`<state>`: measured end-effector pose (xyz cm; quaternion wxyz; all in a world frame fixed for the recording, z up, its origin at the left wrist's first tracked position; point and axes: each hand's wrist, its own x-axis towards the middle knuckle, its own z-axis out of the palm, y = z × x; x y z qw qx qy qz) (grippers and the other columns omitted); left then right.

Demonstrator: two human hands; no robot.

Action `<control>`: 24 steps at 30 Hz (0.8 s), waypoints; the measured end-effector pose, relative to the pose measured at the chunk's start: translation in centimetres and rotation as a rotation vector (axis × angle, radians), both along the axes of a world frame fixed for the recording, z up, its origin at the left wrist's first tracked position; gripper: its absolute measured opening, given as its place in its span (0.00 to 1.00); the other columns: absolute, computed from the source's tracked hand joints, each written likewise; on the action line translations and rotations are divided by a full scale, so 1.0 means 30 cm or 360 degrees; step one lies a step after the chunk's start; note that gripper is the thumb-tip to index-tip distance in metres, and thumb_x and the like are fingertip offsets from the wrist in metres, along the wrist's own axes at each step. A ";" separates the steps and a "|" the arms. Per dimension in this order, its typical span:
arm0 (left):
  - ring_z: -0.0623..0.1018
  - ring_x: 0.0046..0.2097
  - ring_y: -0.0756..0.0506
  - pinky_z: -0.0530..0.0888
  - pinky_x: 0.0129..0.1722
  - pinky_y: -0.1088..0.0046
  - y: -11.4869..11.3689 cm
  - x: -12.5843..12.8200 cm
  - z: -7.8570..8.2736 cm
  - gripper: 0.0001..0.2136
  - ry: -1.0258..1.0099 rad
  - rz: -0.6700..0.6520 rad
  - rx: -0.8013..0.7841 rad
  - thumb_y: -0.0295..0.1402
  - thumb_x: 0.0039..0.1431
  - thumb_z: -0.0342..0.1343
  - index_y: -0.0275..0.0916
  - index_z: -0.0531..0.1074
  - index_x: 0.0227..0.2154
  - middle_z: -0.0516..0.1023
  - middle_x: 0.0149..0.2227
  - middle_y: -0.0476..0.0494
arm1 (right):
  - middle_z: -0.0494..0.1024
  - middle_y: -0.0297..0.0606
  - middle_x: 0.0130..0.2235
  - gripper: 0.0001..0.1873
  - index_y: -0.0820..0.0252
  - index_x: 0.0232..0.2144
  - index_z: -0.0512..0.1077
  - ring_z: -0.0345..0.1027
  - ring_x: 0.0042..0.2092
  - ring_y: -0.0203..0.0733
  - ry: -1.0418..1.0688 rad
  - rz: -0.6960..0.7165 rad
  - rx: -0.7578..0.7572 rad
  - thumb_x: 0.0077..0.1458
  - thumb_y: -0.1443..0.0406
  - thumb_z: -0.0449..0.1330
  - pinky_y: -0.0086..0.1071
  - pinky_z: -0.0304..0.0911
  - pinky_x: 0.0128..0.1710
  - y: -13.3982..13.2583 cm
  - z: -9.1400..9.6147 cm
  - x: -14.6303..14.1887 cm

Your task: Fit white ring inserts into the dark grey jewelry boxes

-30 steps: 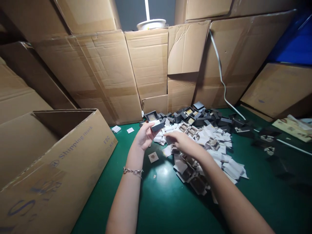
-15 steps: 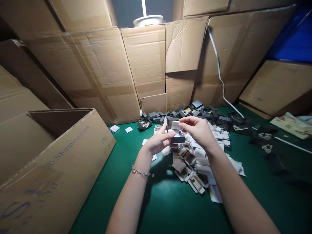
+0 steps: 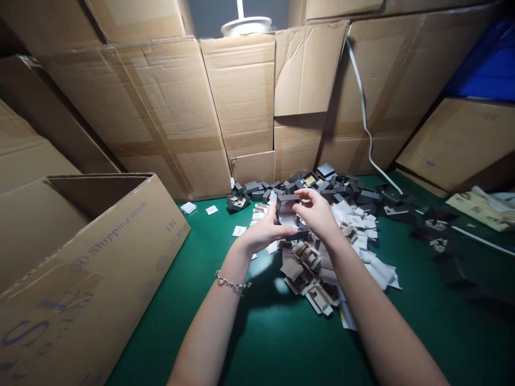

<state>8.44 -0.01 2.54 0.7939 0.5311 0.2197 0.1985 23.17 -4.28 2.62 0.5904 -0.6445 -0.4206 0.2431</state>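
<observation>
Left hand (image 3: 263, 231) and right hand (image 3: 317, 214) both closed on a dark box (image 3: 287, 202).
Box stands upright, long axis vertical, above a paper pile (image 3: 317, 268) on a green table (image 3: 281, 343); cardboard (image 3: 241, 102) rises behind the pile.

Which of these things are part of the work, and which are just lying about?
Part of the work:
left hand
right hand
small dark box
white card insert
heap of dark boxes
pile of white card pieces

Just lying about:
open cardboard carton
flattened cardboard sheets
white cable
</observation>
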 end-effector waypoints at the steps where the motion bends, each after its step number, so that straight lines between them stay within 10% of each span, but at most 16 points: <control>1: 0.75 0.44 0.50 0.72 0.47 0.73 0.001 -0.005 0.002 0.35 -0.0023 -0.0034 0.0059 0.27 0.43 0.66 0.48 0.58 0.55 0.71 0.49 0.42 | 0.73 0.37 0.35 0.23 0.64 0.36 0.70 0.65 0.31 0.36 0.0056 0.0101 -0.0012 0.35 0.58 0.60 0.30 0.61 0.29 0.000 0.000 -0.004; 7: 0.74 0.48 0.48 0.73 0.43 0.77 0.007 -0.030 0.015 0.37 -0.0009 -0.0129 0.0200 0.26 0.45 0.65 0.51 0.56 0.57 0.70 0.51 0.42 | 0.71 0.34 0.26 0.12 0.64 0.25 0.66 0.64 0.28 0.35 0.0056 0.0253 0.0124 0.39 0.59 0.58 0.27 0.58 0.25 -0.020 0.027 -0.041; 14: 0.76 0.38 0.51 0.74 0.32 0.81 0.014 -0.002 0.029 0.23 -0.0058 0.0345 0.0023 0.30 0.49 0.59 0.43 0.62 0.49 0.71 0.50 0.40 | 0.66 0.48 0.57 0.35 0.65 0.59 0.60 0.66 0.53 0.44 0.0153 0.0538 -0.0090 0.52 0.56 0.60 0.37 0.62 0.51 -0.003 -0.010 0.012; 20: 0.76 0.37 0.50 0.74 0.27 0.80 0.046 -0.014 0.033 0.17 -0.0018 0.0662 -0.0074 0.34 0.50 0.56 0.43 0.59 0.42 0.74 0.45 0.42 | 0.73 0.45 0.46 0.14 0.59 0.41 0.77 0.64 0.51 0.51 -0.1380 0.0342 -0.0727 0.56 0.60 0.58 0.57 0.44 0.58 0.002 -0.089 0.018; 24: 0.77 0.36 0.49 0.74 0.26 0.79 0.050 -0.015 0.035 0.15 -0.0037 0.0656 -0.0098 0.33 0.50 0.55 0.43 0.58 0.40 0.74 0.43 0.42 | 0.72 0.45 0.42 0.09 0.60 0.34 0.76 0.63 0.50 0.53 -0.1805 0.0432 -0.0865 0.50 0.62 0.63 0.64 0.32 0.58 -0.010 -0.128 -0.028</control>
